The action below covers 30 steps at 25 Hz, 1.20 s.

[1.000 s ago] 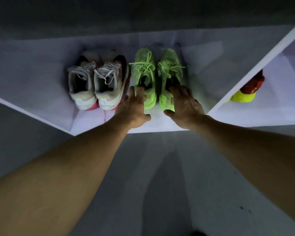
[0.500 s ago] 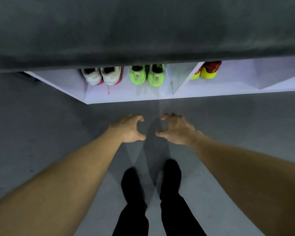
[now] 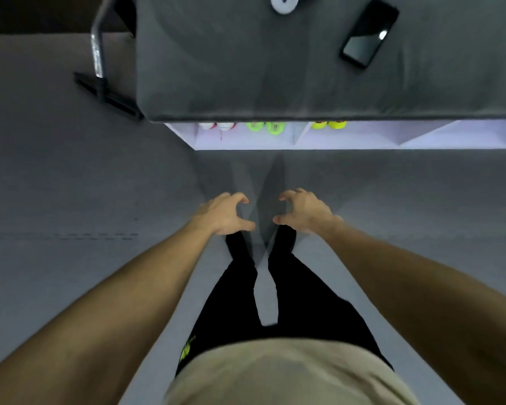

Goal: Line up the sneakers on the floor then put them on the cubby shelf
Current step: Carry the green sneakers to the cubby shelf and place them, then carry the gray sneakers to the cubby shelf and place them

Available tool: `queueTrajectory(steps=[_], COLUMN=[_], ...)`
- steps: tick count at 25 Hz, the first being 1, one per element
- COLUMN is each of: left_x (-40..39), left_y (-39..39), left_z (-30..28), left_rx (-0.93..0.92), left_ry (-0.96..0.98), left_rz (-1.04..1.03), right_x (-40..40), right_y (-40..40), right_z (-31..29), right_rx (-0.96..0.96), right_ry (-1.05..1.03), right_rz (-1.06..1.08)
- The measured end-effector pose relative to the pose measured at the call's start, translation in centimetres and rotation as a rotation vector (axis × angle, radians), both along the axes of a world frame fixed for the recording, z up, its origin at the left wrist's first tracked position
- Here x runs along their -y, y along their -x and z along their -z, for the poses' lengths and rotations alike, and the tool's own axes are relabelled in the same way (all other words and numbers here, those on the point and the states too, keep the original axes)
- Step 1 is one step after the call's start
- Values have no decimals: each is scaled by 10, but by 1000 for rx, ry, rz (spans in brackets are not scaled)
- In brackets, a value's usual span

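Standing upright, you look straight down past a beige shirt and black trousers to the grey floor. Both arms reach forward. Your left hand and right hand hover side by side above your feet, a small gap between them, not touching. Fingers on both hands are loosely curled, thumbs pointing inward toward each other, nothing held in either. Feet are mostly hidden under the hands.

Further out, the white cubby shelf sits on the floor, its front edge showing below the worktop. Only sneaker heels show under the worktop edge. Left compartment holds two pairs: the white sneakers with red trim at left, the green sneakers just beside them to the right. Next compartment to the right holds the yellow sneakers, close to the divider. Compartments further right: contents cannot be told. No sneakers on the floor.

Farthest, the worktop is covered in dark grey cloth and overhangs the shelf. A black phone lies tilted on it at right, screen up. A white round object is cut off at the top edge, type unclear. A metal leg on a black foot stands left of the worktop.
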<state>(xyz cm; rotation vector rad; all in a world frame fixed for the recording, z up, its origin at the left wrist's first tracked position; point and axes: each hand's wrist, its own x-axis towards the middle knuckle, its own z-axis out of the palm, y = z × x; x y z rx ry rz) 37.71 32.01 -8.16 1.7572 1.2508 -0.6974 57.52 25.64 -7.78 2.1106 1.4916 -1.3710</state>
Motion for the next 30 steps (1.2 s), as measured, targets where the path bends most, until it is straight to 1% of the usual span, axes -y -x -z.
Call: queueTrajectory(steps=[3,6,12,16,20,24,26,30], left_x=[13,27,55,58,66,81,79,57], left_y=[20,31,35,60,110,173,216,322], left_z=[-59,-83,-88,-91,-87,-77,-75,-82], left_rx=[-36,-50,-30,-28,-10,-38,-55,-119], left_ry=[-88,-90,-100,-135,-105,-144,-143,-137], left_rz=[-3,-120,-290,-493,-752,-974,-1003,-896], right_x=[2,4,-7,-35,-66,-94,-110,-145], right_y=[3,4,15,34,86,155,204,319], right_z=[-59,-90,-103,-102,-104,-104,-100,-103], right_rx=[27,42,49,32,-8,-41,-50,-51], right_ry=[-26,-74,-43,-45,-63,-55,-64,-66], right_rz=[-137,-166,-323,-448,-606,-692,-722,-767])
